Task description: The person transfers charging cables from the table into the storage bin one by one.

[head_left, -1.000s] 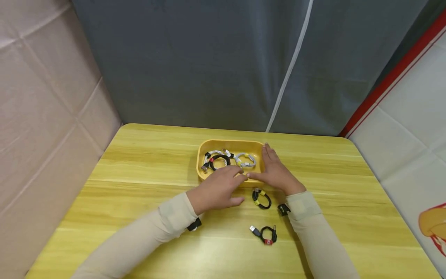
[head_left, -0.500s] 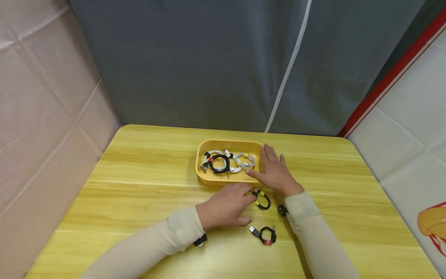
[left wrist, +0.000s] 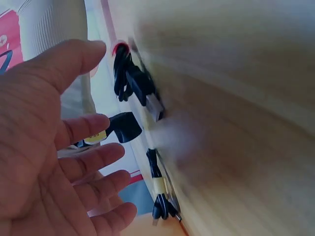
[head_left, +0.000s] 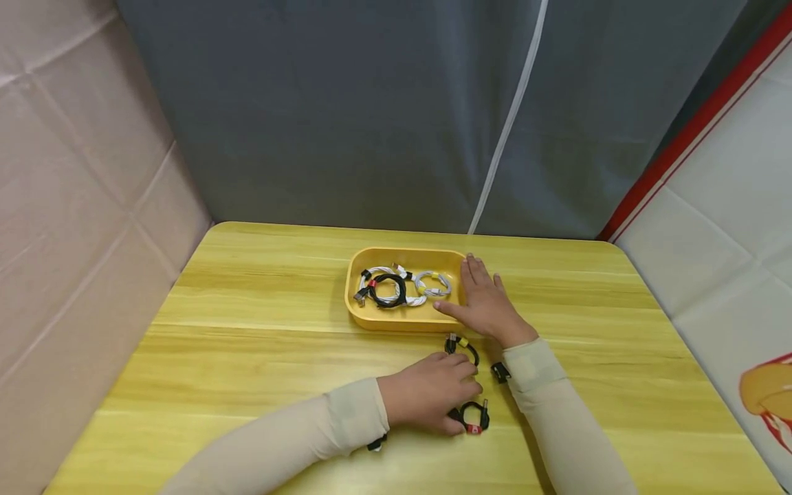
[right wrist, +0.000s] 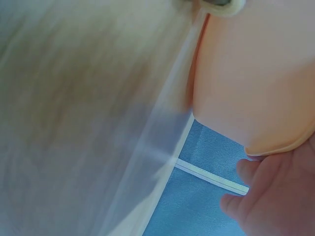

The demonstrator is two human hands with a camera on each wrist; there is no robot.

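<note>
Two coiled black cables flat on the table: red-tie cable (head_left: 475, 416) just beside the left hand's fingertips, yellow-tie cable (head_left: 464, 348) between it and the tray.

A: Right wrist view: what's in frame?
B: Mostly blurred wooden tabletop (right wrist: 74, 98) on the left. Tray (right wrist: 256, 78) fills the upper right; outer wall and rounded corner look pale orange this close.
A: Hand?
B: Right hand (right wrist: 275, 196) at the bottom right, fingers (right wrist: 246, 169) straight, just beside the tray's corner. Can't tell from here if they touch it.
A: Background?
B: Blue-grey curtain (right wrist: 197, 206) with a white strip (right wrist: 211, 178) across it.
</note>
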